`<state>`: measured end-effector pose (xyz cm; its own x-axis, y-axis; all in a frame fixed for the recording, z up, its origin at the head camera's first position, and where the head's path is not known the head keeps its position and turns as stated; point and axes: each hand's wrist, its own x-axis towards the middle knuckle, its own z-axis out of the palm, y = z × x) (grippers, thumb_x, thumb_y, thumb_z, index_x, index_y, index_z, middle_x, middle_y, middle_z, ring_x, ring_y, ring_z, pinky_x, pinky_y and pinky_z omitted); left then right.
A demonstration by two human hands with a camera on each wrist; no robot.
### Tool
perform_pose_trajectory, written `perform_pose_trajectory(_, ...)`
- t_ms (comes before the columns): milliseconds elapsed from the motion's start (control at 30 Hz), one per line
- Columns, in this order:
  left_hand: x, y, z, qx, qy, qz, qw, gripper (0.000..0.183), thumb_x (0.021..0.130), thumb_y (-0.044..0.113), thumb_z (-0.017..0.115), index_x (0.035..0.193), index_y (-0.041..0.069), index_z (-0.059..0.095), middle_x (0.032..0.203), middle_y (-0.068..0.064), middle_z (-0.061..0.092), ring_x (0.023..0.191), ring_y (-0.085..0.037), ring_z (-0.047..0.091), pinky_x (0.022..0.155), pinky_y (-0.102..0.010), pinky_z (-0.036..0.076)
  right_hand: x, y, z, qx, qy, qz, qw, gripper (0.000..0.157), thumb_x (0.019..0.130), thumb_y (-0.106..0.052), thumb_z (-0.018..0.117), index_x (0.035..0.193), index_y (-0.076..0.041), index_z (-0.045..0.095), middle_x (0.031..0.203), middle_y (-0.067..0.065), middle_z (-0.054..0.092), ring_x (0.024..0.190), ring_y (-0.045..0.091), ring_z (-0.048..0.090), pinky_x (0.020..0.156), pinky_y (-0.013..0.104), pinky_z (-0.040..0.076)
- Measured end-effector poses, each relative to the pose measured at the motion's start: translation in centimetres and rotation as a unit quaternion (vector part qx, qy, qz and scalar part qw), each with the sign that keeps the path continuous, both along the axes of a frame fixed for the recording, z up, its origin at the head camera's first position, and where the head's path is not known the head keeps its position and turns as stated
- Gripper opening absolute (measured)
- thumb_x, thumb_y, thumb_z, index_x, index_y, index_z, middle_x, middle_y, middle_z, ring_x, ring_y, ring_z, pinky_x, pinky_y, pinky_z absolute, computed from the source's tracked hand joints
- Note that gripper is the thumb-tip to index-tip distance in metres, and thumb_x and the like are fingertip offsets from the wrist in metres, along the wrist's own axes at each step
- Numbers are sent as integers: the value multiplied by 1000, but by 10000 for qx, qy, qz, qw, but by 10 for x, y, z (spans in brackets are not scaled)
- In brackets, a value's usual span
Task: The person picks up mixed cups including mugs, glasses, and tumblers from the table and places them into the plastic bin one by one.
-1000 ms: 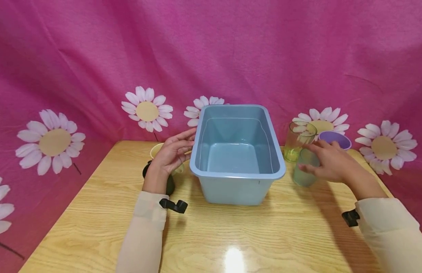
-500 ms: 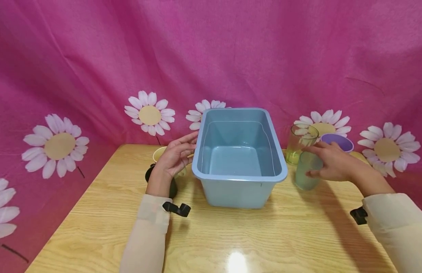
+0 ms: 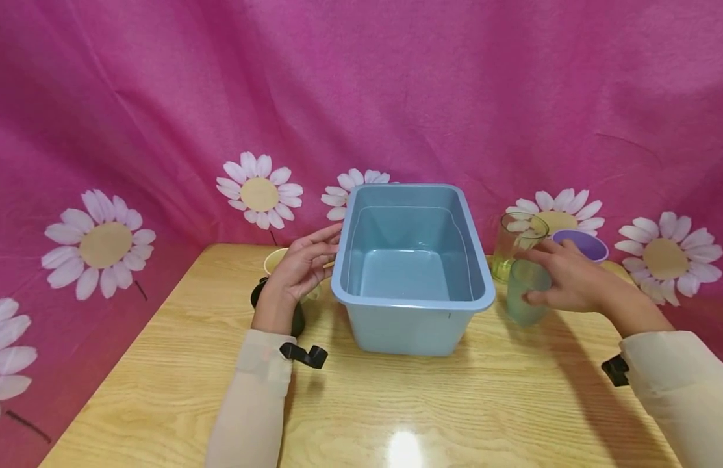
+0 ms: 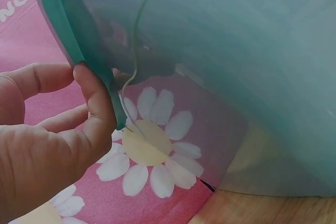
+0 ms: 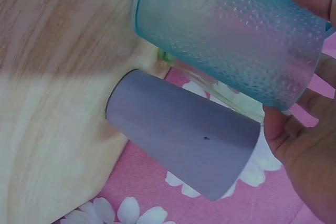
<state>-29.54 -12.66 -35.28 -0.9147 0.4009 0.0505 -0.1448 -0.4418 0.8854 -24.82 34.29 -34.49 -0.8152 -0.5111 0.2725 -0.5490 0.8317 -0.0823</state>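
A blue-grey plastic bin stands in the middle of the table in the head view. My left hand holds the left rim of the bin between thumb and fingers, and the left wrist view shows the fingertips right at that rim. To the right of the bin, my right hand grips a frosted green-blue tumbler near its mouth, thumb on one side and fingers on the other. In the right wrist view, the pebbled wall of the tumbler shows between them.
Behind the tumbler stand a clear yellow-green glass and a purple cup. A yellow cup and a black cup are partly hidden by the left hand. A pink flowered cloth hangs behind the wooden table.
My right hand has settled lower and closer around the tumbler's upper part. The left hand stays at the bin's rim; the whole view has shifted slightly.
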Motion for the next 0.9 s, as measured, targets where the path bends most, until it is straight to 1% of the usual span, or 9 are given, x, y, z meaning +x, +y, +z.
perform_pose_trajectory(67, 0, 0, 0, 13, -38, 17, 10000, 52, 102, -6, 48, 153, 2, 45, 156, -25, 42, 95, -18, 70, 85, -35, 59, 0, -1, 3, 17, -5, 11, 10000, 68, 70, -30, 88, 130, -4, 67, 118, 21, 62, 100, 40, 52, 75, 51, 44)
perform_pose_trajectory(200, 0, 1, -1, 17, -78, 40, 10000, 52, 102, -6, 48, 154, 2, 44, 155, -24, 43, 94, -17, 70, 84, -35, 59, 0, -3, 11, 68, -22, 92, 9999, 66, 70, -30, 88, 128, -5, 67, 118, 20, 63, 100, 40, 52, 78, 51, 43)
perform_pose_trajectory(367, 0, 1, 0, 23, -133, 72, 9999, 52, 102, -6, 47, 154, 2, 44, 156, -23, 43, 95, -17, 69, 83, -34, 59, -3, -7, 24, 186, 7, 100, 9998, 65, 71, -29, 87, 127, -4, 67, 118, 20, 62, 101, 39, 53, 80, 51, 41)
perform_pose_trajectory(500, 1, 0, 2, 12, -165, 126, 9998, 52, 102, -6, 47, 153, 2, 45, 155, -22, 44, 96, -17, 69, 83, -35, 59, -6, -11, 35, 196, 163, 232, 9994, 63, 70, -28, 86, 126, -5, 68, 117, 20, 62, 105, 41, 52, 84, 54, 37)
perform_pose_trajectory(600, 1, 0, 2, -10, -144, 101, 9998, 52, 102, -7, 47, 154, 2, 44, 156, -22, 44, 97, -17, 68, 83, -34, 59, -7, -13, 43, 161, 270, 267, 9991, 62, 67, -27, 87, 123, -5, 69, 117, 20, 62, 104, 43, 51, 84, 54, 38)
perform_pose_trajectory(700, 0, 0, 1, -3, -81, 36, 10000, 53, 102, -8, 45, 154, 1, 42, 156, -23, 42, 97, -16, 68, 83, -33, 58, -8, -16, 52, 187, 242, 182, 9994, 63, 68, -27, 86, 124, -7, 69, 116, 19, 63, 99, 41, 53, 80, 51, 40)
perform_pose_trajectory(833, -1, 1, 0, 37, -47, -18, 10000, 53, 102, -9, 44, 155, 0, 42, 157, -24, 40, 94, -14, 68, 83, -32, 58, -9, -19, 65, 266, 252, 173, 9992, 62, 68, -24, 85, 126, -9, 70, 113, 17, 63, 97, 37, 54, 80, 49, 38)
perform_pose_trajectory(900, 0, 1, 0, 50, -51, -17, 10000, 54, 102, -9, 44, 155, 0, 40, 157, -24, 39, 94, -14, 68, 83, -32, 58, -11, -21, 70, 320, 285, 228, 9988, 60, 69, -24, 84, 125, -11, 70, 112, 17, 63, 100, 35, 55, 82, 49, 36)
